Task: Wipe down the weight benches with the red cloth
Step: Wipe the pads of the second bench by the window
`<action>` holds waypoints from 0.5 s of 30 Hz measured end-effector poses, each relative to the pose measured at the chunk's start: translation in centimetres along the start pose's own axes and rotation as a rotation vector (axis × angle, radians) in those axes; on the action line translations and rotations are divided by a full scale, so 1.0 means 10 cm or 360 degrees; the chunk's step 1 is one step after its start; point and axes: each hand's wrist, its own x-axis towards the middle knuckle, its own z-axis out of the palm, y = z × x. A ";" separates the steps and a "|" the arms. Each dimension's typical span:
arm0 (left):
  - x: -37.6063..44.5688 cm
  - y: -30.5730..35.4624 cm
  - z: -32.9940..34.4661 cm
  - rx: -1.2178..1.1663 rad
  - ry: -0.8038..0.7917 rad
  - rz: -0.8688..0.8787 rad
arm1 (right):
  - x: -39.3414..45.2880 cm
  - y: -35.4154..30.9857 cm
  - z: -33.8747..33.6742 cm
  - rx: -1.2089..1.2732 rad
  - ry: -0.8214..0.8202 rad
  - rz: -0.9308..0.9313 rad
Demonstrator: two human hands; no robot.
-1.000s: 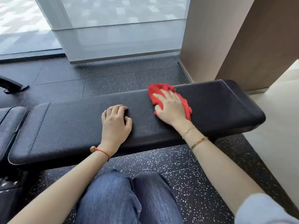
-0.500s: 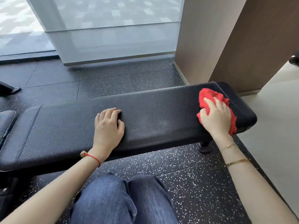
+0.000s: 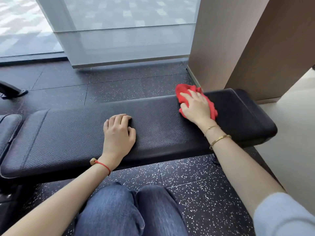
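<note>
While the left hand (image 3: 119, 133) rests knuckles-curled and empty on the middle of the long black pebbled-leather weight bench pad (image 3: 153, 126), the right hand (image 3: 196, 106) lies flat with fingers spread over the crumpled red cloth (image 3: 183, 94), pressing it to the pad's far edge toward the right end. Cloth bunches out ahead of the fingertips and behind the heel of the palm, so it is pinned under the hand more than gripped.

To wipe well from here, the palm should keep even pressure and travel in overlapping lanes along the pad's length, covering the far edge, the centre and the near edge in turn, then the rounded right end and its side faces. Flattening the bunched cloth would give more contact per pass. The resting hand steadies the body; it must shift aside so the patch beneath it gets wiped too.

A second dark padded cushion (image 3: 8, 130) shows at the left; whether it belongs to this bench or another is unclear.
</note>
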 end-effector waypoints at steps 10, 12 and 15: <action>-0.01 -0.10 -0.05 -0.0146 0.0013 0.0003 | -0.87 -0.38 0.04 0.0151 -0.0121 -0.0541; -0.02 -0.12 -0.09 -0.0163 0.0037 0.0023 | -0.81 -0.19 0.00 0.0099 -0.0059 -0.0406; -0.04 -0.20 -0.15 -0.0089 0.0067 0.0102 | -0.59 -0.05 -0.02 0.0054 0.0020 -0.0188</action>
